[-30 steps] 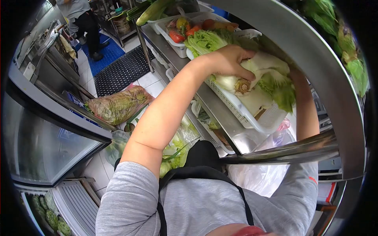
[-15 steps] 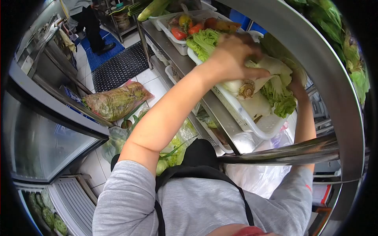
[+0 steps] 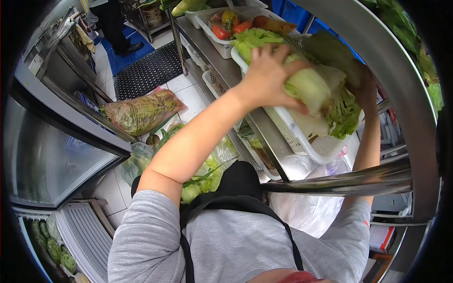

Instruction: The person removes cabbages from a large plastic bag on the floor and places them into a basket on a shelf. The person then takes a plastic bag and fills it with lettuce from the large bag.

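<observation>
A cabbage (image 3: pixel 309 87) is between left hand (image 3: pixel 269 78) and right hand (image 3: pixel 367 92), over a basket (image 3: pixel 299 141) on a shelf (image 3: pixel 271 137). Behind stands a tomato basket (image 3: pixel 222 48). Left of these, a bundle (image 3: pixel 144 111) lies on the floor (image 3: pixel 188 101).

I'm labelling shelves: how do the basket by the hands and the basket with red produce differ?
The basket by the hands holds leafy greens; the basket with red produce also holds something yellow. The first sits nearer the camera, the second farther away. The left hand touches the first's greens; no hand touches the second. Both are white, on the metal shelf.
</observation>
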Tool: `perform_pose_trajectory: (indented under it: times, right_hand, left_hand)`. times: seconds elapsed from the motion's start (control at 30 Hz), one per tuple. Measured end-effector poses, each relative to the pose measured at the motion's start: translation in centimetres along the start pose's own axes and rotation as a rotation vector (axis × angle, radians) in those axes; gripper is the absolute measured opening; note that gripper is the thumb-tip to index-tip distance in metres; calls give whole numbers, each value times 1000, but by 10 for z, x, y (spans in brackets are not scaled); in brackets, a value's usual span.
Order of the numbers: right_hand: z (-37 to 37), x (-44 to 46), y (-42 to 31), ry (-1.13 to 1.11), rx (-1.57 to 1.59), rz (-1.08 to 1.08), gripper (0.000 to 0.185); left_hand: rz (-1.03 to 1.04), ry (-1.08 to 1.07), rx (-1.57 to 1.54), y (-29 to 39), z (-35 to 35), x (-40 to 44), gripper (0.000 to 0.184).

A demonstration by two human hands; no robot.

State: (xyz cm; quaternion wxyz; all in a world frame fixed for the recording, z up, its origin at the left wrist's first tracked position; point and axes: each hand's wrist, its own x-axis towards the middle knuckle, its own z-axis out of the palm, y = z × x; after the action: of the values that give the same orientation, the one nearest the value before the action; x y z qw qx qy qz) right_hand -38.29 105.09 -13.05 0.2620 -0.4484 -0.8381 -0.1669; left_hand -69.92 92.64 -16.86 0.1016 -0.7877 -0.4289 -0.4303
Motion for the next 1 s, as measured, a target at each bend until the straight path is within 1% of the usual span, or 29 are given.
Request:
perform_pose_trajectory:
  times: [0.03,0.07,0.1,0.13,0.2,0.23,0.3,0.33,0.4,0.43,0.5,0.53,0.6,0.63,0.67,0.73,0.8,0.83,0.87,0.9,0.93,0.97,1.0]
  right_hand:
    - [-6,5,-13,-28,-14,-82,68]
    - [-11,10,-24,-115,12,-182,68]
    - [-18,13,-35,-160,21,-233,69]
    - [-26,16,-46,-206,34,-282,69]
    - [-46,12,-76,-290,146,-301,73]
    - [-55,8,-89,-332,201,-314,75]
    - [-62,4,-106,-426,315,-339,79]
    - [-51,1,-107,-434,318,-339,79]
    - [-22,-10,-104,-418,195,-342,76]
    - [-24,-17,-103,-420,192,-335,76]
    - [-35,-41,-105,-270,41,-224,58]
    - [-39,-50,-106,-271,35,-225,58]
    - [-40,-70,-110,-303,422,110,37]
    - [-34,-80,-116,-139,549,58,27]
    - [-37,-86,-122,-143,545,66,27]
    - [-45,-94,-130,-130,499,188,24]
    - [-46,-110,-130,-131,541,180,24]
    - [-50,-120,-133,-22,646,312,27]
    - [-52,-128,-134,84,750,443,30]
    - [-52,-138,-119,76,752,439,30]
    - [-51,-151,-92,224,887,501,36]
    - [-50,-158,-76,376,1018,565,43]
    - [-56,-151,-79,372,1009,574,43]
  left_hand:
    - [39,1,27,11,-1,4,79]
    - [80,3,52,19,0,8,78]
    - [137,42,42,25,1,9,77]
    - [136,45,40,30,1,10,77]
    - [138,-12,81,36,-1,7,77]
    - [131,-6,88,33,-2,9,77]
    - [139,-64,56,23,-3,12,77]
    - [131,-67,52,21,-2,11,77]
    - [256,-17,53,15,-1,13,78]
    - [259,-17,46,11,1,14,78]
    - [290,51,142,2,5,10,79]
    - [290,57,139,-2,6,9,79]
    - [289,-17,48,-5,9,8,84]
    - [291,-21,38,-3,12,8,84]
    - [265,-29,49,0,12,9,84]
    - [242,-36,64,3,13,10,85]
    - [190,-51,44,3,13,9,86]
    - [186,-51,50,0,14,9,86]
    - [122,-37,49,-4,16,8,85]
    - [59,-22,44,-7,18,7,85]
    - [55,-21,42,-8,18,8,85]
    - [106,-9,26,-9,18,8,84]
    - [156,1,4,-7,20,7,83]
